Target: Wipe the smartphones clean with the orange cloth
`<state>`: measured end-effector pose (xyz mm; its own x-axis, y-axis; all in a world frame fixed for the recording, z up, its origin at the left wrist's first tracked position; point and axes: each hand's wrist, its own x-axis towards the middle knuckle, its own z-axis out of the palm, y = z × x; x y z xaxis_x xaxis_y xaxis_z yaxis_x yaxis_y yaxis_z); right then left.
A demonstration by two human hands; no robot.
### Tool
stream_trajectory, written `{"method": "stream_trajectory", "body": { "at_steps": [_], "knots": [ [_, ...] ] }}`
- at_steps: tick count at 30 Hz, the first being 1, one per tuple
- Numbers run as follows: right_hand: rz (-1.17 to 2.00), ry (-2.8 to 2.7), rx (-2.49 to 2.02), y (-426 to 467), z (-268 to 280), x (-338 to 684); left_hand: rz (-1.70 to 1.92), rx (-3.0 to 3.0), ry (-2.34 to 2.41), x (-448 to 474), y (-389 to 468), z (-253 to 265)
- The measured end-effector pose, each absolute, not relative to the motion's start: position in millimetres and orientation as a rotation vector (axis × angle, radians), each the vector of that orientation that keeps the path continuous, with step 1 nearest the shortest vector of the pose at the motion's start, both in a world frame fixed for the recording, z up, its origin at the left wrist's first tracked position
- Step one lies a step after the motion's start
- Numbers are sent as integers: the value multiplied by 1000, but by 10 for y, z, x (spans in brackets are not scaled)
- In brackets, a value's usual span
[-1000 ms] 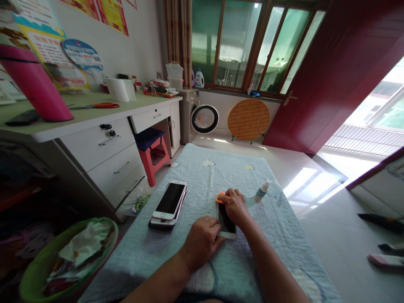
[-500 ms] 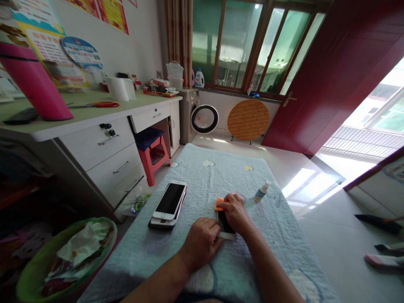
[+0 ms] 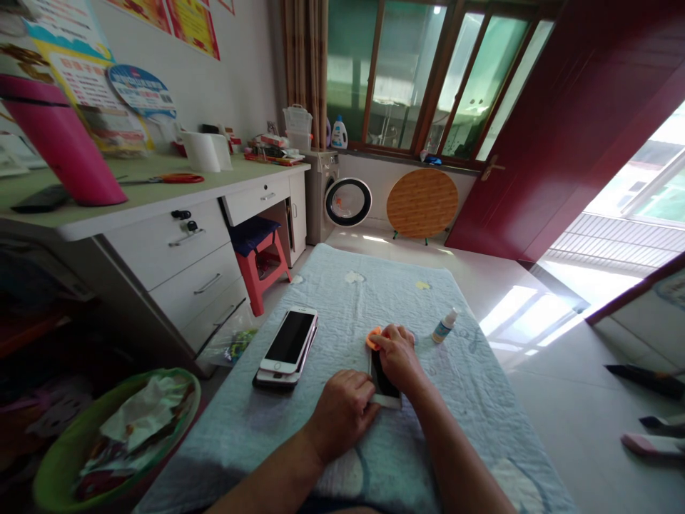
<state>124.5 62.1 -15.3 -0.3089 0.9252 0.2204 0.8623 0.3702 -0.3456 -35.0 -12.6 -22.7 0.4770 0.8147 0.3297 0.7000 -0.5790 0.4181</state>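
Note:
A white-framed smartphone (image 3: 386,402) with a dark screen lies on the cloth-covered table before me. My left hand (image 3: 342,407) is closed on its lower left edge, thumb by the bottom end. Bent over the phone's upper part, my right hand (image 3: 399,357) presses a small orange cloth (image 3: 373,338) against the screen; most of the cloth is hidden under the fingers. To the left rests a stack of phones (image 3: 290,339), a white one on top with its screen up. A small spray bottle (image 3: 444,327) stands to the right of my right hand.
A light blue quilted cover (image 3: 353,300) drapes the table. At the lower left is a green waste basket (image 3: 48,464) holding crumpled paper. Beyond stand a pink stool (image 3: 262,268), a white desk (image 3: 176,264) and a washing machine with its round door (image 3: 347,202) swung out.
My right hand has shifted slightly over the screen, and the visible part of the orange cloth has changed shape. My left hand keeps its place on the phone.

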Motion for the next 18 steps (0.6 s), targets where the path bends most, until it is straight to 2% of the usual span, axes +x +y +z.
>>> {"method": "stream_trajectory", "body": {
  "at_steps": [7,18],
  "knots": [
    [322,-2329,-1419,473,-88,1310,741,2501,1286,-350,-130,-215],
    [186,-2274,-1599,637,-122,1290,769,2518,1313,-336,-135,-227]
  ]
}}
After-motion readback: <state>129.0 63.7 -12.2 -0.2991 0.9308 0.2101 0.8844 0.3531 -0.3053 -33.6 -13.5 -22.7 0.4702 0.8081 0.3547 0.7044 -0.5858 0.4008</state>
